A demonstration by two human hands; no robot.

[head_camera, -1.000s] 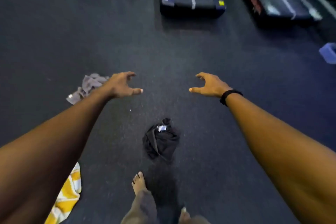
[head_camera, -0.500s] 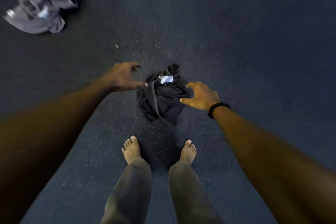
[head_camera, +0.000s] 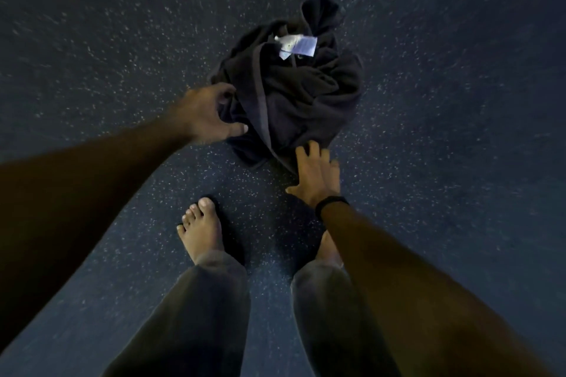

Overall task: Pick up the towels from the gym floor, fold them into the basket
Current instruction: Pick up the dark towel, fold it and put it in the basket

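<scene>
Head cam: the towel (head_camera: pixel 294 95) sits crumpled on the floor (head_camera: pixel 444 162) right ahead of your bare feet. Your left hand (head_camera: pixel 208 116) curls around its left edge, grip loose, maybe touching. Right hand (head_camera: pixel 317 176) lies flat, fingers straight, touching the near corner.

Both forearms are bare with no sleeves showing, the right hand (head_camera: pixel 317 180) carries a thin black wristband (head_camera: pixel 330 202) (plain, no visible face), and loose dark grey trousers (head_camera: pixel 199 309) end above bare feet (head_camera: pixel 200 225).
</scene>
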